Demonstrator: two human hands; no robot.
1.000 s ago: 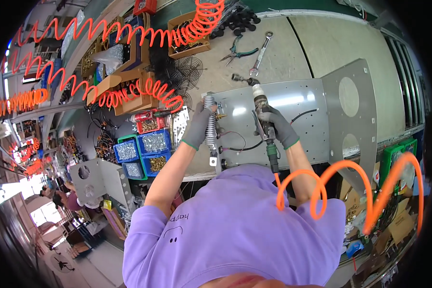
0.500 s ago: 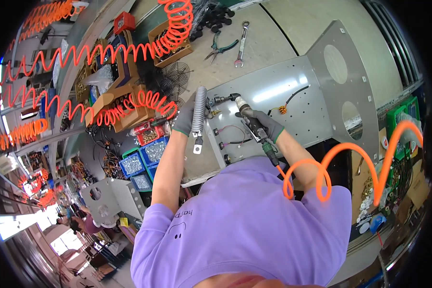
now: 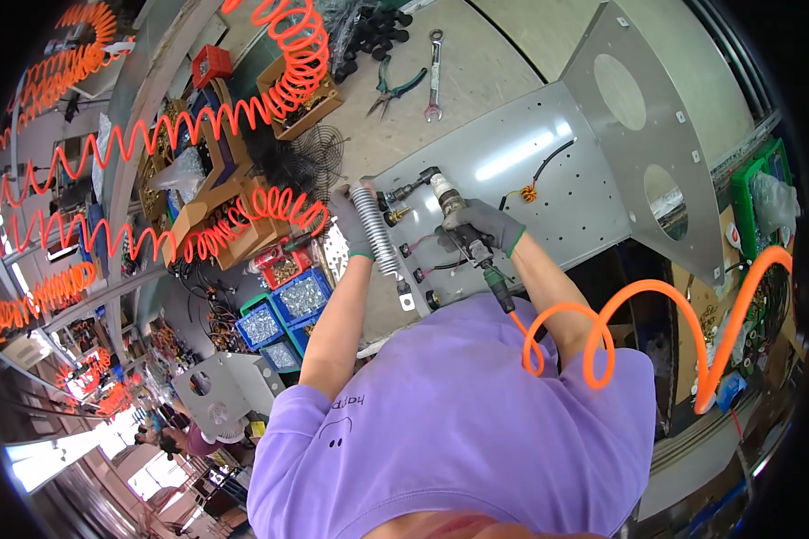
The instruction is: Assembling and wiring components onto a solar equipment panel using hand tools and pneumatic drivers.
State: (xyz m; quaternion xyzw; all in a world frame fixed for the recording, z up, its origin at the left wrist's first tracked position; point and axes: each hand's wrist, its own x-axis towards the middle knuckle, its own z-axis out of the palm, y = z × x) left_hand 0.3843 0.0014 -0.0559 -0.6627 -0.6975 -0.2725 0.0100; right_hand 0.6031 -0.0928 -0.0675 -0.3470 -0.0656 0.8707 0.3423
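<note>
In my right hand, gloved in grey, is an air wrench with a pale metal neck, a black angled head and a green hose end. Its bit points left, toward the flange of a grey sheet-metal panel, near a brass fitting. My gloved left hand is by that flange. A silver coil spring with a holed tab crosses in front of it, hiding most of its fingers; whether they grip anything cannot be made out.
An orange coiled hose runs right from the wrench. Pliers and a wrench lie beyond the panel. Blue bins of small metal parts, cardboard boxes and black wire guards are at left. An upright holed plate stands at right.
The coil spring has swung from nearly upright to a slant, its tabbed end now lower and further right. My left fingers no longer show to its right. The whole view has shifted slightly.
</note>
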